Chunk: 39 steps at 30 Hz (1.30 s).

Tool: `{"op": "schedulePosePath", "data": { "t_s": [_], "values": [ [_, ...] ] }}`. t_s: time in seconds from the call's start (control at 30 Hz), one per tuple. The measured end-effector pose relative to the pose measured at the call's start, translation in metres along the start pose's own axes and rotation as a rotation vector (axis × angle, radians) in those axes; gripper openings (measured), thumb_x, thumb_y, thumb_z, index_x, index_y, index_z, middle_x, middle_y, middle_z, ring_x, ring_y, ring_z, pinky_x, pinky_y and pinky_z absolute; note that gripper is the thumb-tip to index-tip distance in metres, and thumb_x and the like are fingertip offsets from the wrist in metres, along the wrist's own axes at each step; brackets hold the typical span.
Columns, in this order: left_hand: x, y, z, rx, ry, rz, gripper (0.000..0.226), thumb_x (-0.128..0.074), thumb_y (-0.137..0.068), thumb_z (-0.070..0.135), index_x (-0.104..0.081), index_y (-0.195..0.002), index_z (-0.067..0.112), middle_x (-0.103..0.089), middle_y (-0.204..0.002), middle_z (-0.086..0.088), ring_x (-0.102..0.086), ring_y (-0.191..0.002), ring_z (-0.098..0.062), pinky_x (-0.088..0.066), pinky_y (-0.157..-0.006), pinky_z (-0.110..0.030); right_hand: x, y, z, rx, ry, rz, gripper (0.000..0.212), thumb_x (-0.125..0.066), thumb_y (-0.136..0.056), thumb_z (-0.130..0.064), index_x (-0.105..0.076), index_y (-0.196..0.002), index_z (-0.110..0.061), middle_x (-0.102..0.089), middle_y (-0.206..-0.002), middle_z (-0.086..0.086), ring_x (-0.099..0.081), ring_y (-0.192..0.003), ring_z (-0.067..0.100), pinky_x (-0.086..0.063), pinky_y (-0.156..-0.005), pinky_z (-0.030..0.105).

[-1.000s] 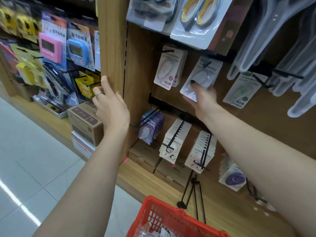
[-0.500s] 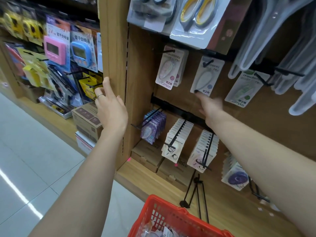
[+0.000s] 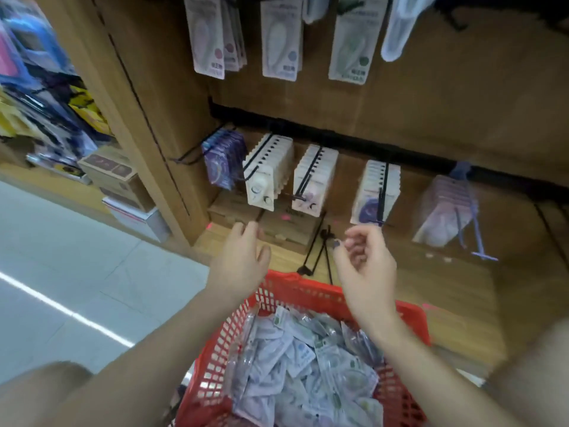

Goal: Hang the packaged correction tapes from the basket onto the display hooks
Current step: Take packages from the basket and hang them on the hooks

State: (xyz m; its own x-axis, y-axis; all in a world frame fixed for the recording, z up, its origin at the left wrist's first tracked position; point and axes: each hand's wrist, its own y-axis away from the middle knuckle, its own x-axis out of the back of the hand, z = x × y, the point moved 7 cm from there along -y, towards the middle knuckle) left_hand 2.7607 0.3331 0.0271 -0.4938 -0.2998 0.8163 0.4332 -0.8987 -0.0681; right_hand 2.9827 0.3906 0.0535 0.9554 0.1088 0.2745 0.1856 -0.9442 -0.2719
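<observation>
Fingers (image 3: pixel 357 241) empty above correction tapes (image 3: pixel 308 365) in basket (image 3: pixel 409 318).

A: Where is room opening up?
B: Above the red basket (image 3: pixel 308 292), whose open top is lying free over the loose packets (image 3: pixel 308 359).
A: And what is blocking?
B: At twelve o'clock, loaded hooks (image 3: pixel 308 174) are jutting out over the shelf (image 3: pixel 431 282); at one o'clock a black stand (image 3: pixel 321 254) is standing behind the basket's rim; at eleven o'clock the wooden upright (image 3: pixel 135 118) is closing that side.
</observation>
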Motion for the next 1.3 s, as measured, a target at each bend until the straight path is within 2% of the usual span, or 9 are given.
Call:
{"op": "schedulePosePath", "data": {
  "t_s": [0.1, 0.2, 0.37, 0.5, 0.73, 0.87, 0.97, 1.13, 1.3],
  "values": [
    [-0.064, 0.041, -0.011, 0.010, -0.023, -0.254, 0.008, -0.058, -0.099, 0.022, -0.060, -0.102, 0.014, -0.066, -0.100, -0.008, -0.065, -0.091, -0.029, -0.051, -0.082, -0.042, 0.021, 0.043, 0.078, -0.177, 0.164, -0.035, 0.031, -0.064, -0.094, -0.008, -0.053, -0.091, -0.037, -0.057, -0.078, -0.010, -0.055, -0.071, 0.005, -0.043, -0.062, 0.017],
    [-0.131, 0.078, -0.034, 0.040, -0.141, -0.519, 0.022, -0.057, -0.099, 0.021, -0.062, -0.116, 0.007, -0.070, -0.113, -0.016, -0.063, -0.112, -0.035, -0.046, -0.098, -0.041, 0.010, 0.076, 0.152, -0.414, 0.328, -0.221, 0.021, -0.068, -0.091, -0.006, -0.058, -0.094, -0.025, -0.061, -0.076, -0.009, -0.061, -0.074, 0.013, -0.045, -0.067, 0.028],
    [-0.202, 0.131, -0.075, 0.217, -0.335, -0.815, 0.050, -0.052, -0.104, 0.041, -0.042, -0.146, 0.015, -0.055, -0.140, -0.013, -0.057, -0.126, -0.033, -0.043, -0.097, -0.040, -0.003, 0.134, 0.244, -0.663, 0.673, -0.759, 0.019, -0.062, -0.095, -0.013, -0.060, -0.114, -0.016, -0.064, -0.108, 0.003, -0.064, -0.105, 0.024, -0.040, -0.074, 0.027],
    [-0.230, 0.149, -0.082, 0.231, -0.328, -0.870, 0.066, -0.060, -0.101, 0.037, -0.029, -0.154, 0.012, -0.042, -0.147, -0.019, -0.049, -0.132, -0.038, -0.045, -0.101, -0.043, 0.010, 0.163, 0.280, -0.754, 0.819, -0.866, 0.034, -0.052, -0.101, -0.013, -0.055, -0.134, -0.005, -0.063, -0.134, 0.016, -0.061, -0.124, 0.033, -0.048, -0.089, 0.030],
    [-0.229, 0.136, -0.095, 0.290, -0.289, -0.673, 0.060, -0.065, -0.098, 0.031, -0.031, -0.143, 0.009, -0.041, -0.145, -0.023, -0.054, -0.124, -0.038, -0.048, -0.098, -0.044, 0.012, 0.181, 0.306, -1.057, 0.637, -0.807, 0.084, -0.059, -0.100, -0.027, -0.009, -0.166, -0.014, -0.035, -0.162, 0.019, -0.056, -0.133, 0.034, -0.051, -0.093, 0.034],
    [-0.234, 0.140, -0.110, 0.398, -0.232, -0.734, 0.089, -0.066, -0.098, 0.041, -0.011, -0.163, 0.014, -0.027, -0.165, -0.018, -0.034, -0.149, -0.038, -0.033, -0.119, -0.050, 0.014, 0.186, 0.314, -1.179, 0.403, -0.702, 0.092, -0.065, -0.098, -0.032, -0.007, -0.167, -0.018, -0.045, -0.157, 0.009, -0.061, -0.107, 0.021, -0.048, -0.086, 0.031],
    [-0.240, 0.142, -0.109, 0.399, -0.186, -0.770, 0.084, -0.065, -0.099, 0.041, -0.016, -0.164, 0.019, -0.032, -0.164, -0.017, -0.037, -0.147, -0.038, -0.036, -0.114, -0.045, 0.009, 0.187, 0.318, -1.186, 0.283, -0.685, 0.094, -0.069, -0.097, -0.030, -0.007, -0.167, -0.031, -0.040, -0.163, 0.008, -0.061, -0.126, 0.028, -0.050, -0.095, 0.036],
    [-0.234, 0.132, -0.108, 0.364, -0.237, -0.718, 0.054, -0.059, -0.102, 0.030, -0.039, -0.153, 0.027, -0.048, -0.151, -0.015, -0.059, -0.125, -0.035, -0.049, -0.100, -0.040, 0.013, 0.182, 0.325, -1.147, 0.258, -0.509, 0.064, -0.080, -0.089, -0.027, -0.050, -0.145, -0.024, -0.055, -0.143, 0.010, -0.063, -0.110, 0.024, -0.056, -0.096, 0.038],
    [-0.231, 0.130, -0.107, 0.375, -0.227, -0.731, 0.042, -0.051, -0.103, 0.017, -0.042, -0.143, 0.025, -0.069, -0.112, -0.021, -0.068, -0.104, -0.041, -0.055, -0.086, -0.045, 0.015, 0.176, 0.325, -1.161, 0.237, -0.416, 0.023, -0.083, -0.085, -0.012, -0.065, -0.099, -0.016, -0.067, -0.115, 0.005, -0.060, -0.082, 0.011, -0.046, -0.054, 0.021]
  ]
}}
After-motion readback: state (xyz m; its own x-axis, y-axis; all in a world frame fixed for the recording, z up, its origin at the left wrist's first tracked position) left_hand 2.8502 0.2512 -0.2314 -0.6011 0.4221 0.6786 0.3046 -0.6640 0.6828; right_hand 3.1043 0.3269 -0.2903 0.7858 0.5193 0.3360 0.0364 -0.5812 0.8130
